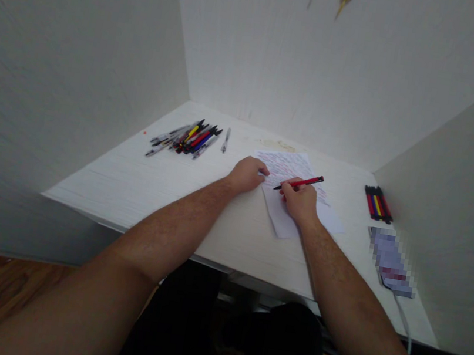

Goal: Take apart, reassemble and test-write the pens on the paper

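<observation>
A white sheet of paper (286,220) lies on the table, its upper part covered with rows of blue and red pen strokes and its lower part blank. My right hand (299,201) is closed around a red pen (305,182) with a black tip. The tip points down and left at the lower edge of the strokes; I cannot tell whether it touches the paper. My left hand (246,174) rests at the sheet's left edge, with thumb and forefinger apart on or beside the paper and the other fingers curled and partly hidden.
To the left lies a loose pile of clear and coloured pens (189,139), with one clear pen (226,140) beside it. A row of coloured pens (378,204) sits at the right, above a blurred phone-like device (390,261) with a white cable (403,321). Walls enclose the white table (129,185).
</observation>
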`<state>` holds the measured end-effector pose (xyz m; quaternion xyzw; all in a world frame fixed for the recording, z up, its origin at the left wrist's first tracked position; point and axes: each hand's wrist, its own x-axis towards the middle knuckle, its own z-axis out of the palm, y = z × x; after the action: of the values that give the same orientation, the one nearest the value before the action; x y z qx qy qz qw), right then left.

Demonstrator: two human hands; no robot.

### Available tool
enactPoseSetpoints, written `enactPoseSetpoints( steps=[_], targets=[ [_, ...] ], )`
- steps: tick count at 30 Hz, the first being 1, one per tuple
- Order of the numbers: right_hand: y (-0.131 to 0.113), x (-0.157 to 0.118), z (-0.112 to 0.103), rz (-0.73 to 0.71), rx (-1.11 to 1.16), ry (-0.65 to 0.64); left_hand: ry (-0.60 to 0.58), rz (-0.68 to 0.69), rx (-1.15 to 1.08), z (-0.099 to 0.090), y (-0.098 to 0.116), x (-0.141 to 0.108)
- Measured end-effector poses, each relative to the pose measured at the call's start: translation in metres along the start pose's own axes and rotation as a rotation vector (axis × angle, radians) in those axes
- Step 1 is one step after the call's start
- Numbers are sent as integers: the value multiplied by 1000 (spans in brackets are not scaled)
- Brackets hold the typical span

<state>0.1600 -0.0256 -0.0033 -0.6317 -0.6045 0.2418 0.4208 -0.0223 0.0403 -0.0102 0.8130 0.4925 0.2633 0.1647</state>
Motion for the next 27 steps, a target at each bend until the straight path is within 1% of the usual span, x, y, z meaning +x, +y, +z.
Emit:
enactPoseSetpoints(
  steps=[2,4,6,7,10,11,12,15,16,18,20,21,22,23,25,26,27],
  targets=[
    [-2,-2,1,1,50,-19,-3,4,8,0,0,0],
    [-3,-3,3,-7,96,-83,-5,7,24,0,0,0],
    [-3,-2,3,-13,83,-117,-10,7,33,0,1,0],
    [-2,-1,3,-10,46,-96,-11,4,33,-1,1,0],
    [0,1,1,9,-66,48,-10,-12,24,-1,1,0],
    [1,1,1,8,-67,64,-11,-16,21,-1,2,0],
    [1,1,1,2,-42,50,-12,-18,18,-2,2,0],
    [0,0,1,-9,66,-78,-16,-12,15,-2,2,0],
    [0,0,1,-2,65,-95,-16,-12,14,-2,2,0],
    [1,2,1,8,8,-56,-9,-16,8,-2,1,-1],
    [2,3,0,10,-53,33,-1,-16,2,-1,1,0],
    [2,3,0,4,-54,57,0,-12,3,-1,0,0],
    [2,2,0,0,-29,54,-1,-8,7,0,0,0],
    [1,1,0,1,12,22,-3,-6,13,0,0,0],
    [-2,-1,0,7,94,-81,-10,-8,23,-1,0,0],
    [-3,-2,1,15,113,-114,-12,-10,24,-1,0,0],
    [-4,-2,1,22,109,-122,-12,-12,21,-1,0,0]
  ],
)
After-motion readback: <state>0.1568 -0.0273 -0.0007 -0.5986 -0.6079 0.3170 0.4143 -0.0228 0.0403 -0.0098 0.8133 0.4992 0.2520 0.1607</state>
